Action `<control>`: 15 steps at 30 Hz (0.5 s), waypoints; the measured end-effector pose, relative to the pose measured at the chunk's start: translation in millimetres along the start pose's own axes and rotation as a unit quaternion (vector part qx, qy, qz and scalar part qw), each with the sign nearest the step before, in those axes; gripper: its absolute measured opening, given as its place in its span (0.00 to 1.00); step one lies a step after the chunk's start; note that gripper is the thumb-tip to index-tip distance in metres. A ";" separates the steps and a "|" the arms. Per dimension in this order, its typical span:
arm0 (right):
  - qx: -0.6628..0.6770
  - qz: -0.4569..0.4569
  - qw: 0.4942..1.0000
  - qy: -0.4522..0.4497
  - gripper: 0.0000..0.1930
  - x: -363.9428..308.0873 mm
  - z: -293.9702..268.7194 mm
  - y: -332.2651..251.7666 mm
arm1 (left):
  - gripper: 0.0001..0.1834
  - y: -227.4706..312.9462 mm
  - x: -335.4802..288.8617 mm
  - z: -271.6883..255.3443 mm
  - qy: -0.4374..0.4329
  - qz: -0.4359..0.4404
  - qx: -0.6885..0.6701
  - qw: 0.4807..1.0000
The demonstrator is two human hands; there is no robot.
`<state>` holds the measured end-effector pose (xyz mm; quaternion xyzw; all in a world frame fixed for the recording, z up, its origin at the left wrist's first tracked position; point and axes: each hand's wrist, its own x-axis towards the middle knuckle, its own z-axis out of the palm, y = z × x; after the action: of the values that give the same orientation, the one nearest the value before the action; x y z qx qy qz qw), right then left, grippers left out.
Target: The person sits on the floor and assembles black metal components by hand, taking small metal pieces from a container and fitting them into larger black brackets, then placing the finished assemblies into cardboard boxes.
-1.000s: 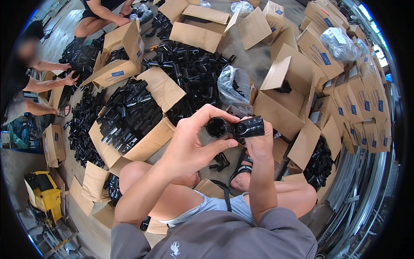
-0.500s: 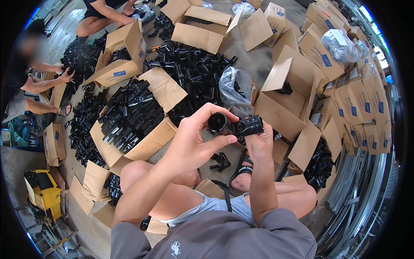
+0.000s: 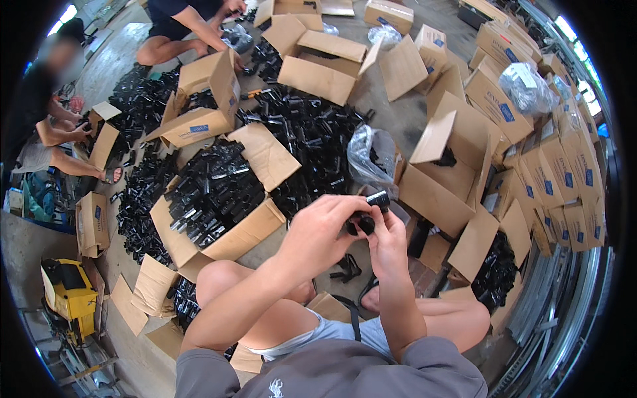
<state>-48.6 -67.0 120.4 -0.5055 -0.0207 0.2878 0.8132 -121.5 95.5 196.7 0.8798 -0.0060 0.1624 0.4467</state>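
Note:
In front of my knees both hands hold one shiny black tubular pipe fitting (image 3: 378, 199). My left hand (image 3: 322, 229) is closed round its left side. On the right, my right hand (image 3: 388, 242) pinches it with thumb and fingers, and the hands nearly touch. One cylindrical end sticks up above the fingertips; much of the rest is hidden. A few black fittings (image 3: 346, 268) lie on the floor below, between my feet. Ahead and left, an open cardboard box (image 3: 245, 232) is filled with similar black pieces, beside a large loose heap (image 3: 318, 126).
A mostly bare open carton (image 3: 441, 199) and a clear plastic bag (image 3: 370, 156) stand ahead right. Stacked cartons (image 3: 557, 179) and long metal profiles (image 3: 564, 318) line the right. A yellow machine (image 3: 70, 298) sits at left. Two people crouch by the far-left heaps.
The fitting has been turned: its round opening faced me, and now one end points up. My hands have drawn closer together round it and sit slightly lower in view.

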 end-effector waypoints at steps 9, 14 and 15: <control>-0.063 -0.030 0.998 0.012 0.14 -0.4 19.4 -13.8 | 0.26 -13.4 7.0 5.7 -0.074 -0.384 -0.412 0.823; -0.181 -0.071 0.981 0.008 0.09 7.9 19.9 -10.9 | 0.20 -28.3 0.1 10.5 -0.036 -0.400 -0.505 0.764; -0.160 -0.069 0.985 0.005 0.09 8.4 25.8 -12.4 | 0.18 -31.8 -2.9 8.3 -0.039 -0.399 -0.503 0.766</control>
<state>-44.4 -46.0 141.2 -0.6280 -0.0968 0.2217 0.7397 -117.0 107.7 166.4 0.4575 0.2470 -0.0915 0.8493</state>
